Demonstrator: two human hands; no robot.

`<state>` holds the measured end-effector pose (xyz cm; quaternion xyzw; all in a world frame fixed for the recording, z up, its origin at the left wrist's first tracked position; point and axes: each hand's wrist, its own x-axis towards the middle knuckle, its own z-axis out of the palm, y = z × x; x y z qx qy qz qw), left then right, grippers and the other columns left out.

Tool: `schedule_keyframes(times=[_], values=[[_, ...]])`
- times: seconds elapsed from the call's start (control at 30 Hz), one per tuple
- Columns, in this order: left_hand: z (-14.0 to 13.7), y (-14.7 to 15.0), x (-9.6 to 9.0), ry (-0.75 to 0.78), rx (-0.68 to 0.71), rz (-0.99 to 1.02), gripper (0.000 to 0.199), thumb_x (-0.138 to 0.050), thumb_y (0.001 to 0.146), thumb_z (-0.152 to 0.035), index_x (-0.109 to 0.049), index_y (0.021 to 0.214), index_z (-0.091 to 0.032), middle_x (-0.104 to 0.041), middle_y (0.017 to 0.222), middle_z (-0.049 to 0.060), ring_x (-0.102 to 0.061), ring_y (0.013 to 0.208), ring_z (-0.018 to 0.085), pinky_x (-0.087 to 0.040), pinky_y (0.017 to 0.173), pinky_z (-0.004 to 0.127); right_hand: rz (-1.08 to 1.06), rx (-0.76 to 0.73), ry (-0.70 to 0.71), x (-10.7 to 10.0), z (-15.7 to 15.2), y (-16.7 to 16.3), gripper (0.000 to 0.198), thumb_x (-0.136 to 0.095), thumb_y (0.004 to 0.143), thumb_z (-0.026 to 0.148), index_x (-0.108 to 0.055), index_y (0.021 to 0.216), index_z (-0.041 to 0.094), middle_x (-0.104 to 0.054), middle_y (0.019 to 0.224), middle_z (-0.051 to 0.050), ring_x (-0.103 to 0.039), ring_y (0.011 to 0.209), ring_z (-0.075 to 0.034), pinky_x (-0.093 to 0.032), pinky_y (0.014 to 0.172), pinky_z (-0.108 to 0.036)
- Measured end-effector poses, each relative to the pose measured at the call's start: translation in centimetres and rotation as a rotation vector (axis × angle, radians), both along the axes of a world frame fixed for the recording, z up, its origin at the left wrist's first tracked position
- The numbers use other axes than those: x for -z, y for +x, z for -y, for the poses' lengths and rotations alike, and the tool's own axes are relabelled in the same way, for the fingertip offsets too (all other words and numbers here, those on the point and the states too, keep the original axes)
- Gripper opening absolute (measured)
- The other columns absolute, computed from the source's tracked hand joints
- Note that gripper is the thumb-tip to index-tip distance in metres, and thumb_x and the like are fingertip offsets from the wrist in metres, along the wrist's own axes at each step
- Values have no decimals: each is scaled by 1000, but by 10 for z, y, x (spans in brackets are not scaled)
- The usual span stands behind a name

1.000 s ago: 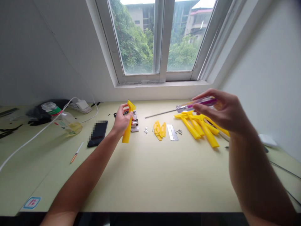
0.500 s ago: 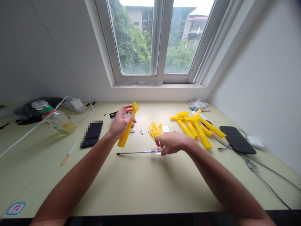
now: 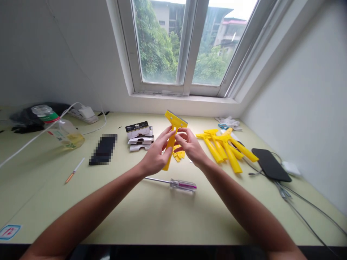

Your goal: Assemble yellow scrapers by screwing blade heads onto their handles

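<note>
A yellow scraper [image 3: 176, 120] with a blade along its wide head and two screws is held up over the table. My left hand [image 3: 157, 153] is closed round its handle. The curled fingers of my right hand [image 3: 191, 144] meet the scraper's neck, just under the head. Below both hands lies a screwdriver [image 3: 183, 185] with a clear and purple handle; my left wrist hides its tip. Behind my hands are small flat yellow plates [image 3: 178, 155], partly covered.
Several yellow scraper handles [image 3: 227, 144] are piled to the right. Small boxes [image 3: 138, 135] are stacked behind my left hand. Leftward are a dark phone [image 3: 104, 148], a pen-like stick [image 3: 74, 171] and a bottle [image 3: 67, 135]. A black pad [image 3: 271, 164] with cables lies far right.
My right hand has left the screwdriver and moved up to the scraper. My left hand has brought the scraper rightward and turned its head to face me. The screwdriver now lies at a slant.
</note>
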<state>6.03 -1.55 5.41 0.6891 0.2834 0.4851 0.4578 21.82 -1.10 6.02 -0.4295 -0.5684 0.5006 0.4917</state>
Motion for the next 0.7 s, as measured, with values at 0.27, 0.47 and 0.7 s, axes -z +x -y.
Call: schedule_keyframes(times=[0.27, 0.47, 0.7], values=[[-9, -10, -7, -1, 38, -255, 36, -64, 82, -22, -66, 118, -24, -63, 124, 10, -64, 107, 24, -53, 89, 36, 301, 75, -23, 10, -30, 35, 32, -54, 89, 50, -54, 86, 17, -63, 72, -3, -56, 45, -10, -45, 43, -24], [-20, -22, 1, 16, 181, -590, 25, -59, 85, -37, -73, 102, -24, -73, 98, 6, -67, 80, 21, -52, 68, 28, 373, 103, -167, 2, -40, 71, 24, -48, 93, 37, -53, 81, 17, -57, 71, -1, -53, 49, -9, -46, 43, -22], [-23, -16, 11, 81, 62, -622, 29, -57, 86, -39, -71, 106, -23, -73, 97, 7, -66, 78, 22, -49, 69, 29, 169, -55, -158, -3, -30, 54, 17, -49, 93, 35, -51, 94, 18, -68, 78, -4, -64, 60, -13, -53, 58, -26]])
